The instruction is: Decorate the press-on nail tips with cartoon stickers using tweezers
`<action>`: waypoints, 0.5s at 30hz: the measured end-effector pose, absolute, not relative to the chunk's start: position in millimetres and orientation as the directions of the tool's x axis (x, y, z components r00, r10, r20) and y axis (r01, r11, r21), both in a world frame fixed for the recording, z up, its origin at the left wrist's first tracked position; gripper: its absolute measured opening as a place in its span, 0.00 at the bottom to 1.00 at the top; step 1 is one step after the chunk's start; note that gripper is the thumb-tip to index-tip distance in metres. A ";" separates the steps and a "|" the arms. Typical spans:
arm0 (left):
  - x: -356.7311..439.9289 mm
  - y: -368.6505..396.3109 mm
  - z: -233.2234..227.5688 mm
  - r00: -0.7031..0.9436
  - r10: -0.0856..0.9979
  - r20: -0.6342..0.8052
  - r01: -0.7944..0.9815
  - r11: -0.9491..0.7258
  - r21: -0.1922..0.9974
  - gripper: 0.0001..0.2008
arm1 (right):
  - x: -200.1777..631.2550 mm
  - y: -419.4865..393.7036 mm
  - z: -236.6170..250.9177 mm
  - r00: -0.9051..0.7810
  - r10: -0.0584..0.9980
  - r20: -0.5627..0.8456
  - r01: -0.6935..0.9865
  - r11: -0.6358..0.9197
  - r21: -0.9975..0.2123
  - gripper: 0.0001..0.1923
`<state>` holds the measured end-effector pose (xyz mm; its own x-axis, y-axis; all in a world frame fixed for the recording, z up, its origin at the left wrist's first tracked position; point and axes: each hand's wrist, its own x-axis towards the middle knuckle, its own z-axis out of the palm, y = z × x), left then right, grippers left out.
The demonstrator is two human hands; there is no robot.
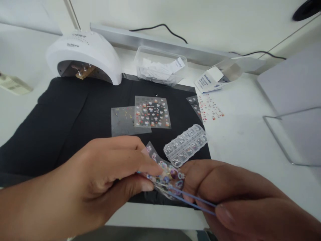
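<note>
My left hand (117, 170) pinches a small clear zip bag (164, 165) between thumb and fingers. The bag is printed with shiny white, purple and gold shapes. My right hand (240, 197) is closed at its other side, with the thumb in front. Two thin blue strips (192, 197) run from the bag to the right thumb, a narrow gap between them; they look like its zip edges. What lies inside the bag is unclear. Just beyond the hands lies a clear compartment case (185, 145) of small rhinestones.
A black cloth (95, 100) covers the table, with clear sticker sheets (152, 112) on it. A white nail lamp (85, 50) stands at the back left. Behind the cloth are a clear tub of white packets (160, 68) and an alcohol pad box (210, 79).
</note>
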<state>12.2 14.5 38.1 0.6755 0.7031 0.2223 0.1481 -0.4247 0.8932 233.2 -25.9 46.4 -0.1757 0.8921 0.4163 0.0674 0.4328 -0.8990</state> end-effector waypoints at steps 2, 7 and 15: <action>12.9 14.6 38.2 0.674 0.705 0.220 0.153 -0.424 0.893 0.09 | 233.1 -24.6 43.6 -0.208 0.822 0.531 0.061 0.553 -0.831 0.08; 13.8 14.4 38.7 0.663 0.715 0.222 0.165 -0.428 0.888 0.07 | 230.6 -20.7 39.0 -0.170 0.784 0.598 0.068 0.614 -0.786 0.10; 12.1 14.6 40.0 0.676 0.704 0.217 0.174 -0.439 0.882 0.05 | 231.2 -27.2 53.2 -0.223 0.835 0.504 0.111 0.535 -0.837 0.11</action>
